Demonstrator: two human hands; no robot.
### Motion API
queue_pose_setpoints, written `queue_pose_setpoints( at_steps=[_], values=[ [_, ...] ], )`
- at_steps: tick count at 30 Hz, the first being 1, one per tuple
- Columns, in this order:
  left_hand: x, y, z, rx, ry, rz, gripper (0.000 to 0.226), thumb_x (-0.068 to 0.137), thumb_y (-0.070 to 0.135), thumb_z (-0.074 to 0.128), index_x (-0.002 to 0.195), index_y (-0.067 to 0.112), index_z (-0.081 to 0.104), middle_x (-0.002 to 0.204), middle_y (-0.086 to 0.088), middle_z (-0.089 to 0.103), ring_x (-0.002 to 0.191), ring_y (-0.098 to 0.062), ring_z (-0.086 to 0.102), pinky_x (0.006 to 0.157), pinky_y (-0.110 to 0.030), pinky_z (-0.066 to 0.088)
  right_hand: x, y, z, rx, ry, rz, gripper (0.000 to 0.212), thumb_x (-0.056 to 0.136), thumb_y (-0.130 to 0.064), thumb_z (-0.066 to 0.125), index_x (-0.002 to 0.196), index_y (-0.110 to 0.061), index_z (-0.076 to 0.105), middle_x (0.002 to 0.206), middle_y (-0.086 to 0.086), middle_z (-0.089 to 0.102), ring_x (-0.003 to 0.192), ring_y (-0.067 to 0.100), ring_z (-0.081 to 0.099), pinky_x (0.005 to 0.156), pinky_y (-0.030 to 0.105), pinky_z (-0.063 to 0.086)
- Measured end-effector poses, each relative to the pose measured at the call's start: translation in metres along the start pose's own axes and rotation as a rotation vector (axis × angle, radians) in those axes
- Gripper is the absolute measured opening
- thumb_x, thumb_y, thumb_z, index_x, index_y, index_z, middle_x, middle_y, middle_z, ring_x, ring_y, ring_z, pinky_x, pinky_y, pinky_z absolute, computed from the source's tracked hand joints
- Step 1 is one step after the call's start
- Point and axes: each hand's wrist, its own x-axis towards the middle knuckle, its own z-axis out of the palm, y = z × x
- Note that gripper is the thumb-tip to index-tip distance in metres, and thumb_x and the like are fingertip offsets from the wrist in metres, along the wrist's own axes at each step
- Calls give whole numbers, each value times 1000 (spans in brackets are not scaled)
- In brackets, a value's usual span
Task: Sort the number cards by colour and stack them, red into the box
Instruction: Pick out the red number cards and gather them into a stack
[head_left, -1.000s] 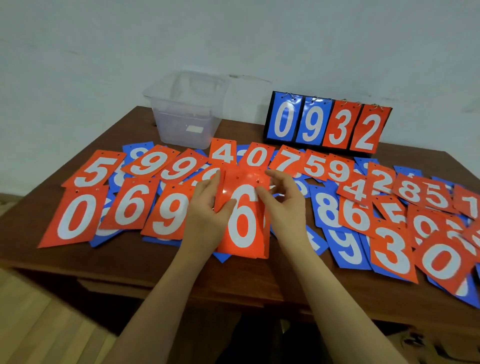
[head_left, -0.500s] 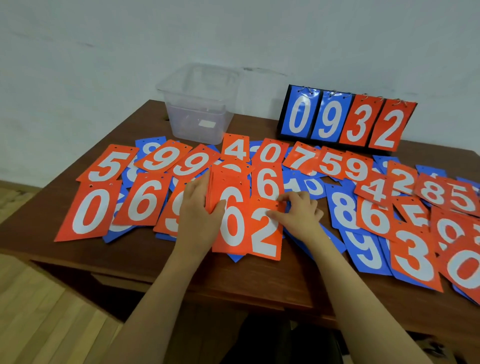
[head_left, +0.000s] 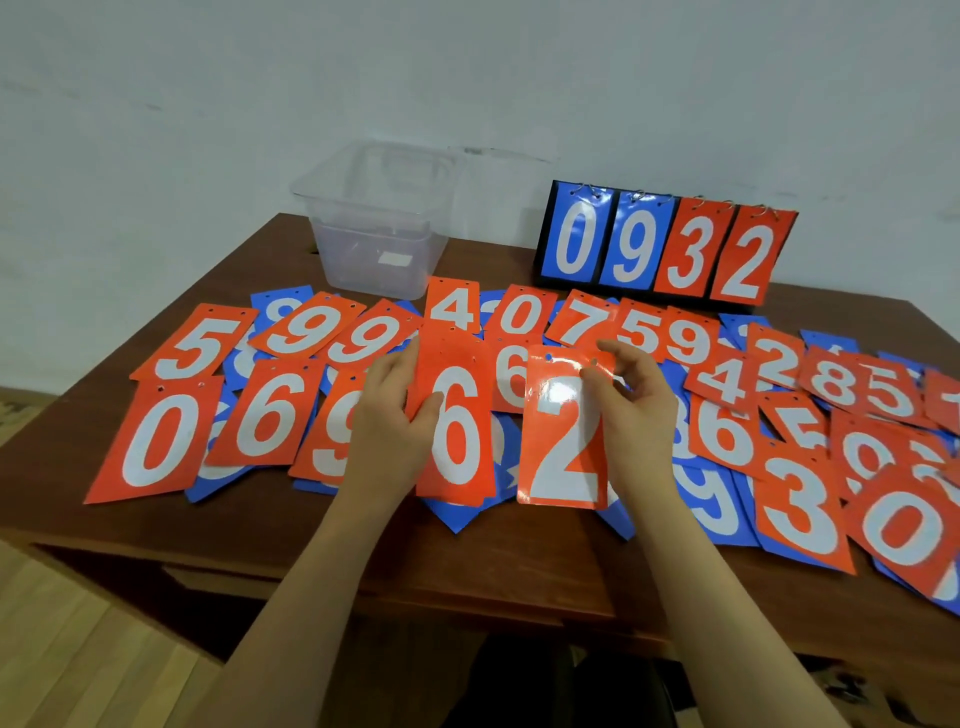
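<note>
Many red and blue number cards lie spread over the brown table. My left hand grips a small stack of red cards with a 6 on top, held just above the table's middle. My right hand holds a single red 2 card by its right edge, lifted beside the stack. The clear plastic box stands at the back left and looks empty. Blue cards lie partly hidden under red ones.
A black flip scoreboard showing blue 0 and 9 and red 3 and 2 stands at the back right against the wall. Loose red cards run from a 0 at the left to a 0 at the right.
My right hand picked the red 2 card off the table and lifted it beside the stack. The left hand kept hold of the red stack. The camera moved closer.
</note>
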Motion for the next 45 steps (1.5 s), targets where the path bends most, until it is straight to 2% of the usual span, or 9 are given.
queue_pose_setpoints(
  at_steps=[4, 11, 16, 20, 29, 33, 38, 42, 45],
  values=[
    [-5, 4, 11, -108, -32, -40, 55, 90, 22, 56, 141, 21, 34, 140, -2, 41, 124, -15, 46, 91, -30, 49, -3, 3, 16, -1, 9, 27, 22, 92, -19, 60, 113, -25, 58, 104, -8, 62, 96, 8, 63, 75, 27, 56],
    [-5, 7, 30, -14, -43, -55, 58, 90, 24, 57, 142, 22, 32, 140, -2, 42, 120, -14, 49, 81, -16, 44, 2, 6, 58, 30, -62, 57, 19, 92, -15, 58, 109, -22, 58, 96, -11, 60, 86, 1, 60, 68, 15, 53],
    [10, 2, 28, 4, 13, -152, 58, 91, 25, 55, 143, 24, 29, 142, 0, 38, 126, -14, 42, 92, -26, 43, 42, 33, 53, -174, -71, 140, 29, 87, -30, 65, 112, -16, 59, 109, -1, 60, 94, 5, 59, 84, 32, 54],
    [20, -4, 24, -10, 59, -222, 56, 92, 23, 54, 142, 23, 31, 142, 0, 38, 126, -14, 40, 85, -21, 36, 70, 53, 49, -588, -143, 207, 50, 77, -51, 70, 112, -16, 62, 121, 6, 57, 118, 28, 49, 102, 52, 39],
    [27, -10, 27, 4, 53, -234, 55, 92, 22, 54, 142, 22, 32, 141, -2, 40, 126, -18, 42, 87, -24, 38, 82, 49, 61, -836, -259, 368, 59, 76, -47, 73, 123, -19, 54, 139, 12, 36, 135, 35, 25, 112, 48, 16],
    [27, -9, 26, 20, 60, -229, 55, 92, 22, 53, 142, 22, 31, 141, -2, 40, 125, -19, 43, 87, -24, 39, 78, 55, 57, -619, -199, 273, 27, 81, -25, 71, 101, -21, 54, 115, 2, 52, 119, 28, 45, 106, 45, 33],
    [27, -8, 21, 84, 101, -180, 55, 93, 21, 52, 143, 19, 30, 143, -4, 38, 130, -20, 38, 99, -33, 40, 57, 37, 32, -201, 31, 91, 27, 93, -13, 57, 118, -17, 49, 105, -8, 52, 84, 1, 55, 58, 9, 41],
    [25, -6, 21, 99, 110, -144, 54, 93, 20, 51, 143, 17, 31, 143, -6, 39, 130, -21, 38, 100, -34, 39, 43, 21, 24, -6, 107, 69, 29, 92, -14, 58, 120, -20, 52, 104, -13, 55, 90, 2, 59, 60, 9, 51],
    [20, -2, 23, 55, 107, -98, 53, 93, 20, 52, 142, 16, 32, 141, -7, 41, 126, -15, 41, 92, -22, 41, 26, 10, 27, 114, 45, 127, 29, 91, -14, 60, 119, -22, 54, 108, -8, 60, 94, 10, 65, 70, 28, 59]
  ],
)
